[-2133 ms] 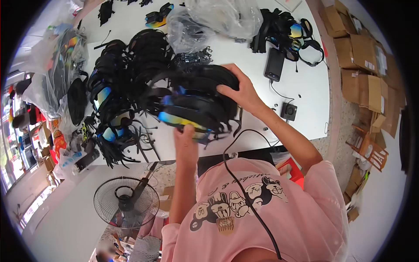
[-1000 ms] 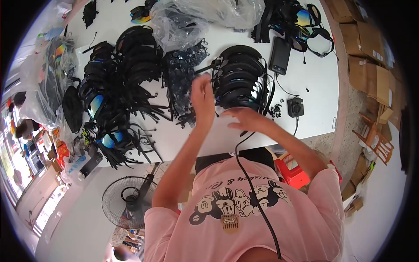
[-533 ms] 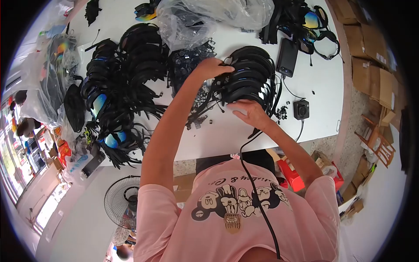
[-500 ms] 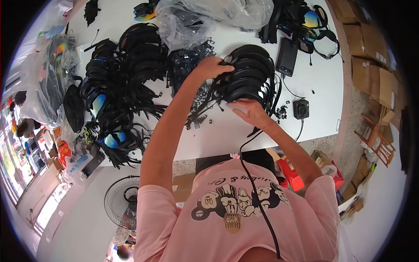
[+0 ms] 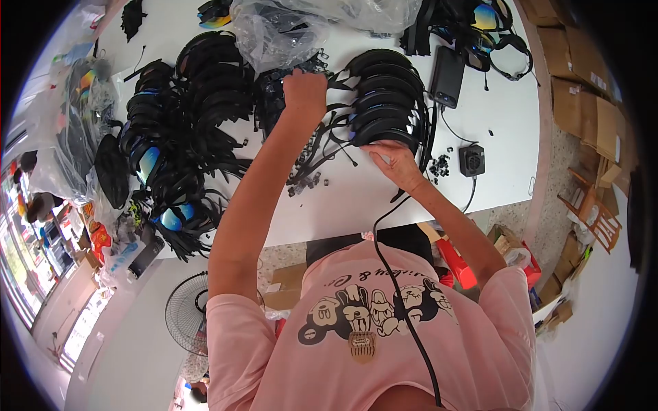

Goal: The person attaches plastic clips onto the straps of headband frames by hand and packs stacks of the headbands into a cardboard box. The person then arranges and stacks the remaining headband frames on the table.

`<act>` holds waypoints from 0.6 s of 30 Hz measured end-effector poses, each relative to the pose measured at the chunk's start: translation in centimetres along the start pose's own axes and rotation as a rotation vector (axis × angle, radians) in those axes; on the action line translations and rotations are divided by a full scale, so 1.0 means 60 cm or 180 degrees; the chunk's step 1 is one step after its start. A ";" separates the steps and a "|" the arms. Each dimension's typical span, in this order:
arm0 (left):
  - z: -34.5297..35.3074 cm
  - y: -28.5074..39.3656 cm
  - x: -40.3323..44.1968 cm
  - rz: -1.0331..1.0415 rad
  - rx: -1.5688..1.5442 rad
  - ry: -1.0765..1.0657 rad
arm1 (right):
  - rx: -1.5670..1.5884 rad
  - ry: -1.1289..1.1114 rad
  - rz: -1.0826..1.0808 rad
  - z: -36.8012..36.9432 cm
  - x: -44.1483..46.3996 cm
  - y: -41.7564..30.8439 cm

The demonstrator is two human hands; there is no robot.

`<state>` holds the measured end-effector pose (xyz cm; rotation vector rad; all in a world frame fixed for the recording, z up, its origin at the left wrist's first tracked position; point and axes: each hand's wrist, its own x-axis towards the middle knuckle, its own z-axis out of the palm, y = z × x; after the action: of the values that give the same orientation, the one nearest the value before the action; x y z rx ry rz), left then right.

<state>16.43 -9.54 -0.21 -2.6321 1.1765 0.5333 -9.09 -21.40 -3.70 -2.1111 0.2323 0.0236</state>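
A row of black goggles [image 5: 386, 96], nested one against another, lies on the white table with straps fanning out to the left. My right hand [image 5: 394, 163] grips the nearest goggles at the lower end of this row, its fingers partly hidden by the frame. Left of the row, my left hand [image 5: 305, 94] is closed in a fist beside the strap ends and over a heap of small black buckles [image 5: 271, 96]. Its fingertips are turned away, so whatever they hold is hidden. Loose black straps [image 5: 332, 140] trail below it.
More goggles [image 5: 216, 82] and mirrored-lens goggles [image 5: 147, 164] are piled at left. Clear plastic bags [image 5: 281, 34] lie at the back. A black phone [image 5: 447, 77] is cabled to a small black box [image 5: 471, 159] at right, near tiny black parts [image 5: 441, 166].
My left hand has moved left and up, away from the goggles' edge, and closed into a fist. My right hand stays at the row's near end. The whole view has shifted slightly.
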 end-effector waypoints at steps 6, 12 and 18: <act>-0.005 -0.035 -0.027 -0.0185 0.0301 0.0334 | 0.0146 -0.0015 0.0062 0.002 -0.006 0.003; -0.008 -0.062 -0.085 -0.0302 0.0533 -0.0312 | -0.0823 0.0104 -0.0204 0.010 -0.020 -0.009; 0.047 -0.087 -0.159 -0.0475 -0.0490 0.0787 | -0.0685 -0.0204 -0.0552 -0.002 -0.036 -0.009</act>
<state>13.79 1.26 1.31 -2.9572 1.0262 0.2872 -11.14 -20.90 -2.97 -2.3336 0.0074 0.0140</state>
